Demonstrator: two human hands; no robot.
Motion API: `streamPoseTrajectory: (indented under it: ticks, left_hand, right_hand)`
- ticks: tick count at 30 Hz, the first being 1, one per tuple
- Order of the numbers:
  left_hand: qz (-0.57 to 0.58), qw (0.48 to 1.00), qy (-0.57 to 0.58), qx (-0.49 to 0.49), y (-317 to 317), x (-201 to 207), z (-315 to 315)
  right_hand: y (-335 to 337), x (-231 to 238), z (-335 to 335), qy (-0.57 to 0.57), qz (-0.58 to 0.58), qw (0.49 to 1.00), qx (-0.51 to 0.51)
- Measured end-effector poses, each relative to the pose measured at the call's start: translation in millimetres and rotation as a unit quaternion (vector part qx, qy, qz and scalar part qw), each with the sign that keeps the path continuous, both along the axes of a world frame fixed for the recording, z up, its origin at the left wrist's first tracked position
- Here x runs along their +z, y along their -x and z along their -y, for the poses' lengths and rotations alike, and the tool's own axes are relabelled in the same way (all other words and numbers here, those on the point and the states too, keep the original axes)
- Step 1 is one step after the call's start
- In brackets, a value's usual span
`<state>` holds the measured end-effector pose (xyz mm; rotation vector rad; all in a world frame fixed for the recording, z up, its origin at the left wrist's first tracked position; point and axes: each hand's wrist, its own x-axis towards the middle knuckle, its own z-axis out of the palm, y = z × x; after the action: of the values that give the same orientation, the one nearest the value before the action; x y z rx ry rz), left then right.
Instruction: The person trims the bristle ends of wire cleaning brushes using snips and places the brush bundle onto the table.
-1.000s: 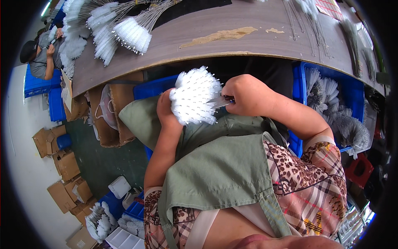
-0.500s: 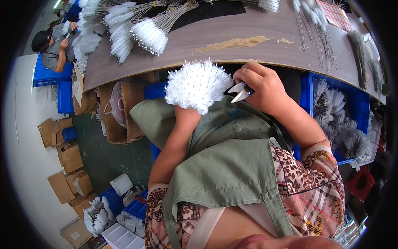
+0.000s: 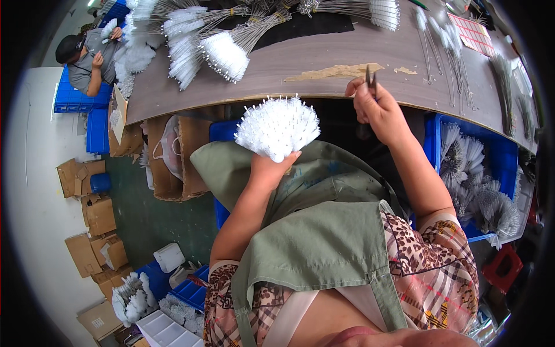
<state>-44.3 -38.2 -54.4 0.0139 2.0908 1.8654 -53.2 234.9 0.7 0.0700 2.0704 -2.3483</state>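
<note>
My left hand [image 3: 270, 170] is closed around a thick bundle of white bristle brushes [image 3: 277, 127], held over my green apron. The brush heads fan out upward with their tips toward the table; the hand hides the lower part of the bundle. In my right hand [image 3: 378, 113], close to the table's front edge, is a small pair of scissors [image 3: 370, 80]. Its two blades point up and away from me, slightly apart. The fingers wrap round its handles, which are mostly hidden. Scissors and brushes are well apart.
Tied bundles of wire-handled brushes [image 3: 225, 58] lie on the brown table [image 3: 324, 46]. A blue crate [image 3: 509, 156] with more brushes stands at my right. Under the table edge is an open cardboard box [image 3: 184, 156]. A co-worker [image 3: 87, 61] handles brushes at far left.
My right hand has moved away from the brush bundle, up and to the right, and turned so the scissors point upward. The bundle has tilted slightly and shifted a little right.
</note>
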Motion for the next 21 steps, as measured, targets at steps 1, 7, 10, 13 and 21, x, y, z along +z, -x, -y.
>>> streamPoseTrajectory:
  ticks: [1, 7, 10, 13, 21]
  left_hand:
    - [-0.002, 1.0, 0.001, 0.002, 0, 0, 0]
    - [0.015, 0.999, -0.039, 0.011, -1, 4, -6]
    - [0.019, 0.999, -0.049, -0.001, -1, 6, -7]
    - [-0.116, 0.986, 0.111, -0.042, -1, 17, -9]
    - [-0.189, 0.929, 0.314, 0.041, 1, 40, -14]
  right_hand:
    - [-1, -1, 4, 0.001, -0.002, 1.0, 0.002]
    - [-3, -2, 14, -0.108, 0.0, 0.993, 0.038]
    - [-3, 0, 16, -0.102, 0.001, 0.994, 0.039]
    - [-4, 4, 21, -0.064, -0.031, 0.997, 0.034]
    - [-12, 12, 29, -0.058, -0.061, 0.991, 0.106]
